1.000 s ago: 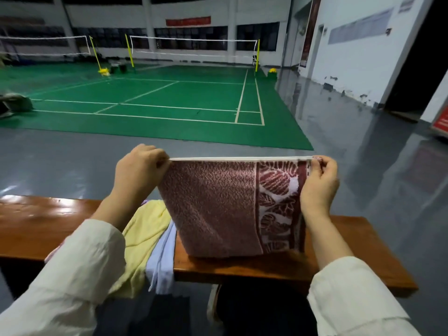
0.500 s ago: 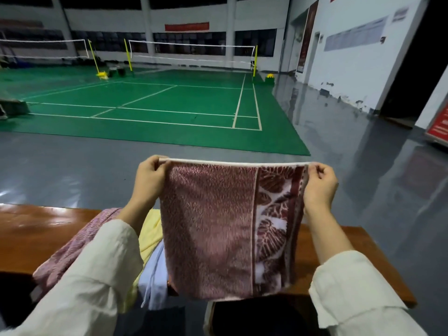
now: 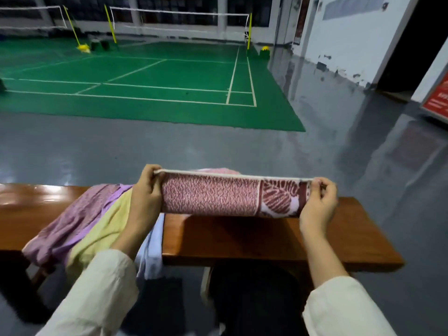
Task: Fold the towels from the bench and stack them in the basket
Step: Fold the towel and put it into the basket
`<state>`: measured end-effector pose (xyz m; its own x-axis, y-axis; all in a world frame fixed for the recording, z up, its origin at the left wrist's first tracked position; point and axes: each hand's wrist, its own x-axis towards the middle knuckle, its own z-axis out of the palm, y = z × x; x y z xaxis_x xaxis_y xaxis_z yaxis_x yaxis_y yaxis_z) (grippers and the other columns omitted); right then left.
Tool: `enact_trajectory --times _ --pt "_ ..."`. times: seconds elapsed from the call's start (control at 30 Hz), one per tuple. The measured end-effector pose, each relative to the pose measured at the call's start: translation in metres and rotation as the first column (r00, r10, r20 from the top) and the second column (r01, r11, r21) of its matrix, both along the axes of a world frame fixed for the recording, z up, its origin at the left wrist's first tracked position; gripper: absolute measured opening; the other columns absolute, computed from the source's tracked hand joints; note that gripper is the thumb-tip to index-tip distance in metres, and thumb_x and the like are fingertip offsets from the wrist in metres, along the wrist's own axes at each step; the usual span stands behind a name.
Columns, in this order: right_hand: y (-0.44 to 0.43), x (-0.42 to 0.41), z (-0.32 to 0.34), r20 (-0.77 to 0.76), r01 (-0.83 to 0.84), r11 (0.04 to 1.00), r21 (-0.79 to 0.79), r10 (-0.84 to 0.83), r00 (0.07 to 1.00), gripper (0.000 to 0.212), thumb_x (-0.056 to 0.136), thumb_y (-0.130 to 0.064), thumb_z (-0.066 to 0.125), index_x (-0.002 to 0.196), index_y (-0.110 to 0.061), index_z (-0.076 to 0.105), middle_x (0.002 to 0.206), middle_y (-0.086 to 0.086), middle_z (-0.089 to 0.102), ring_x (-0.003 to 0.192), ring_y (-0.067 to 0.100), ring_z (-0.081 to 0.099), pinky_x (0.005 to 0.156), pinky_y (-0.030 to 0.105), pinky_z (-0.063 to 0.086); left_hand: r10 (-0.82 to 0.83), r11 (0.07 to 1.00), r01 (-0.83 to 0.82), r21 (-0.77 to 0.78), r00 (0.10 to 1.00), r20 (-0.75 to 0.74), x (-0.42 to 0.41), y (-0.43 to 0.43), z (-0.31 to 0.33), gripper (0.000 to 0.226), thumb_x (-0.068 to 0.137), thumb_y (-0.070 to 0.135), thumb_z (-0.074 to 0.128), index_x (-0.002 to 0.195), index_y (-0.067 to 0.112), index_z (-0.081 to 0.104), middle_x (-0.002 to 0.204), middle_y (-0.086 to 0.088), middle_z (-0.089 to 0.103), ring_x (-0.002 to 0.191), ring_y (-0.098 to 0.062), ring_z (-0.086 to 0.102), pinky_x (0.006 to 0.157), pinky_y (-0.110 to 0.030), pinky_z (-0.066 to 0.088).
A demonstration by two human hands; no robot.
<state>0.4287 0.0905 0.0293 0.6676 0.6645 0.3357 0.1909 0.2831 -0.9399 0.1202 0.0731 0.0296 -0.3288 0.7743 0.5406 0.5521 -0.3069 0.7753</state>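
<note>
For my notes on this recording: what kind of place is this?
Probably an indoor badminton hall: a green court with white lines, nets on yellow posts, and a wooden bench off the court.

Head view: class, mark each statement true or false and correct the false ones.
1. The left hand and right hand each pinch a top corner of the red patterned towel. True.
2. That towel lies flat and let go on the bench. False: its top edge is held up, stretched between the hands.
3. A yellow towel lies between a purple towel and a pale blue towel. True.
4. A basket stands on the bench. False: no basket is in view.
</note>
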Motion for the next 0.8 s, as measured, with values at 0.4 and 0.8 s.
enact_trajectory --times 0.4,0.8 --pt "-0.001 -0.003 -0.094 0.198 -0.132 0.77 -0.624 0.319 0.927 0.012 0.093 -0.009 0.054 0.102 -0.014 0.059 0.106 0.009 0.059 0.102 0.029 0.056 0.08 0.031 0.04 -0.026 0.902 0.039 -0.429 0.999 0.036 -0.011 -0.024 -0.125 0.012 0.093 0.015 0.058 0.083 0.009 0.056 0.075 0.002 0.057 0.075 -0.015 0.052 0.068 -0.03 0.034" --pt "0.018 -0.175 -0.09 0.254 -0.561 0.29 -0.775 0.956 0.144 0.01 0.086 -0.02 0.065 0.081 -0.018 0.057 0.089 0.004 0.061 0.087 0.022 0.055 0.068 0.031 0.036 -0.245 0.85 0.313 -0.424 0.947 0.206 -0.014 -0.008 -0.121 0.015 0.091 0.011 0.062 0.082 0.021 0.067 0.08 0.005 0.07 0.076 -0.001 0.061 0.074 -0.022 0.048"
